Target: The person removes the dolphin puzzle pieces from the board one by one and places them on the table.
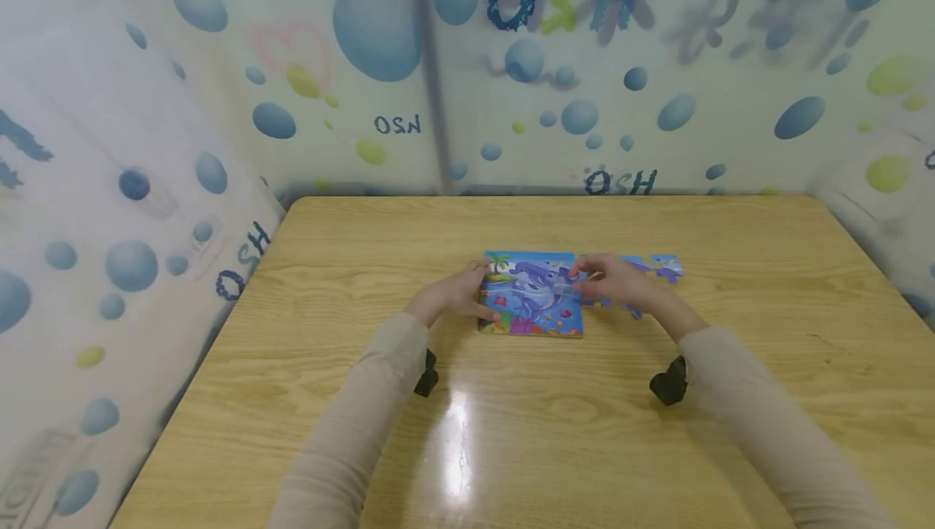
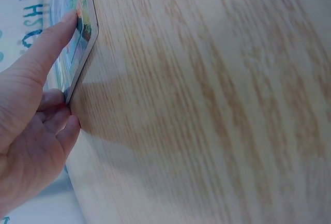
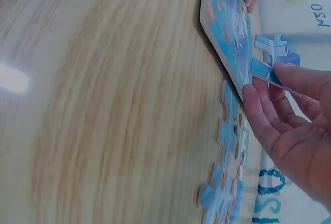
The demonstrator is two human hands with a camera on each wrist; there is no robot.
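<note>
A jigsaw board (image 1: 527, 302) with a dolphin, palm tree and sea-floor picture lies flat on the table. My left hand (image 1: 454, 292) holds it at its left side. In the left wrist view the thumb (image 2: 59, 35) presses on the picture, while the other fingers curl at the board's edge. Over the board's right edge, my right hand (image 1: 617, 281) pinches a blue and purple jigsaw piece (image 3: 282, 54) between thumb and fingers. The piece is tilted up off the board in the right wrist view. Partly behind that hand, several loose jigsaw pieces (image 1: 666, 266) lie right of the board.
The wooden table (image 1: 555, 432) reaches back to a wall curtain (image 1: 526, 131) printed with bubbles and letters. In the right wrist view, more interlocking pieces (image 3: 223, 193) lie along the table beside the board. Dark camera mounts (image 1: 670, 383) hang at both wrists.
</note>
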